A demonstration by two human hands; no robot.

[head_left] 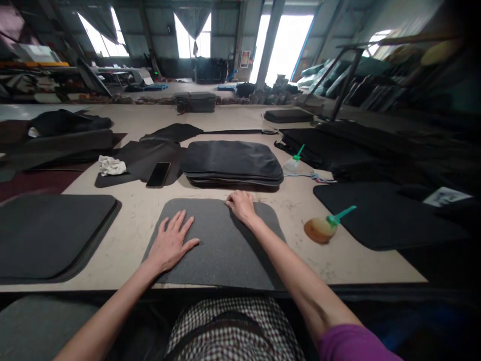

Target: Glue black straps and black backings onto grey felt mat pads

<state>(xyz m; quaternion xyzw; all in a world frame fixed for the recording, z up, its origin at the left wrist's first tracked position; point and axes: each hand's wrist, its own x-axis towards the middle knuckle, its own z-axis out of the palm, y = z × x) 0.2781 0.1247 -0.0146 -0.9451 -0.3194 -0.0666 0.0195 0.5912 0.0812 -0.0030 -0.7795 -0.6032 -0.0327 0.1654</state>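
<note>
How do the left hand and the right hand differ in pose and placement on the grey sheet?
The left hand lies palm down with its fingers spread, while the right hand has its fingers bent.
The left hand rests on the left part of the grey sheet; the right hand is at the sheet's far edge, farther from the wearer.
Both hands are bare and reach over the same sheet.
</note>
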